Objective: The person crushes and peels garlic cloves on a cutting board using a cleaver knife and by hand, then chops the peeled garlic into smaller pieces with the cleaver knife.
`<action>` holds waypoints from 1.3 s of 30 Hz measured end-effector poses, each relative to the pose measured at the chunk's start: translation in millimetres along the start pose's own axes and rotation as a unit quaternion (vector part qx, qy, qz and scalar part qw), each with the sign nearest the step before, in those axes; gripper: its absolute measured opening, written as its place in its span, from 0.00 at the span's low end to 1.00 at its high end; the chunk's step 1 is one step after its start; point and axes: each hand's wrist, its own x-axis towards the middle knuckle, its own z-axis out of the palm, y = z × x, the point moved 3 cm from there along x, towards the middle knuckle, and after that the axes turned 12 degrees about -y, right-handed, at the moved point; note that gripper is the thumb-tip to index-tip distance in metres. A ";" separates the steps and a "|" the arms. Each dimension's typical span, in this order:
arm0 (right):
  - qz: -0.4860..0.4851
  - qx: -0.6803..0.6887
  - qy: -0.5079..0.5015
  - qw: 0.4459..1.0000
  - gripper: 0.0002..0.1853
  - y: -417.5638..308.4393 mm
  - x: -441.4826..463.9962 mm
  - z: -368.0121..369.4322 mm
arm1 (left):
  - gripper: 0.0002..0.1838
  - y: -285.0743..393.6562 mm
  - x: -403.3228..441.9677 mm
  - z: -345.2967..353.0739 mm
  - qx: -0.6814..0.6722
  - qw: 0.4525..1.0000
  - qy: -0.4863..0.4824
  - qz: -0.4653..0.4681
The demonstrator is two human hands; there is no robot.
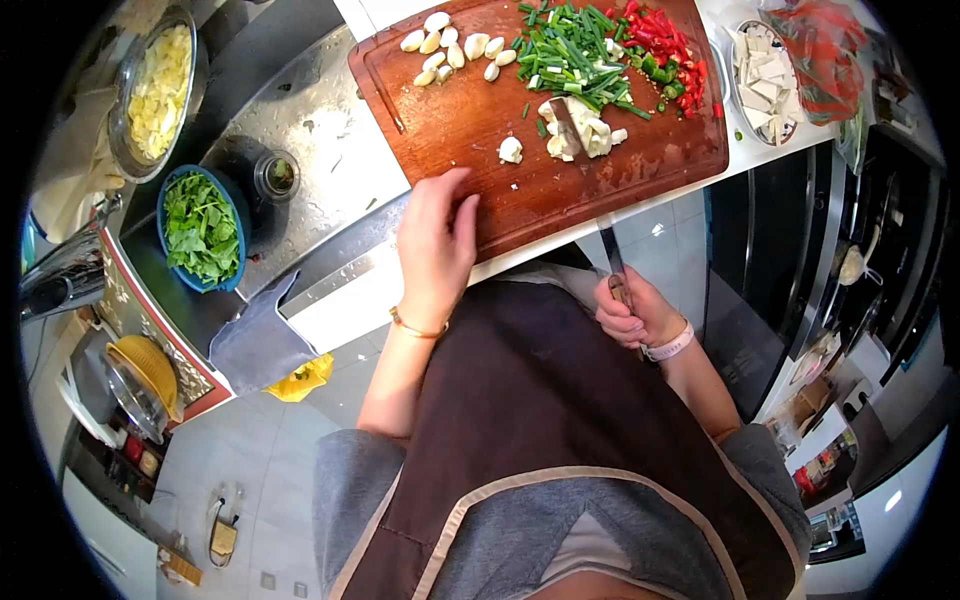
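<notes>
My left hand (437, 232) rests at the near left corner of the wooden cutting board (440, 130), thumb apart from the fingers and nothing held. My right hand (642, 312) grips a knife (614, 258) by its handle, off the board's near edge. The blade seems to run up over the board to the crushed garlic (596, 138), though reflections blur its middle. One garlic piece (510, 150) lies just left of that pile. Whole peeled garlic cloves (455, 55) sit at the far left, cut green onions (575, 55) in the middle, and chopped red peppers (668, 40) at the right.
Left of the board is a sink (320, 130) with a blue basket (243, 225) of leafy greens. A bowl (190, 110) of yellowish slices stands beyond it. A plate (738, 95) of white slices and a red plastic bag (825, 60) are at the right. A grey cloth (262, 340) hangs over the counter edge.
</notes>
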 end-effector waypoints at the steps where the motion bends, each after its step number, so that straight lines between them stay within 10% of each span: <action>1: 0.001 -0.001 0.001 1.000 0.32 0.4 -2.6 -0.4 | 0.14 2.4 6.3 6.5 0.013 1.000 -0.007 0.026; 15: -0.038 0.109 -0.074 0.991 0.25 5.8 -19.2 -12.1 | 0.21 46.2 55.0 43.8 0.045 0.994 0.008 0.104; 27: 0.035 0.127 -0.177 0.975 0.29 1.5 14.0 16.6 | 0.21 61.6 40.8 25.2 -0.275 0.959 0.031 0.058; 39: 0.209 0.174 -0.238 0.932 0.27 -4.3 99.3 65.3 | 0.12 18.8 -8.0 -62.7 -0.016 0.970 0.184 0.156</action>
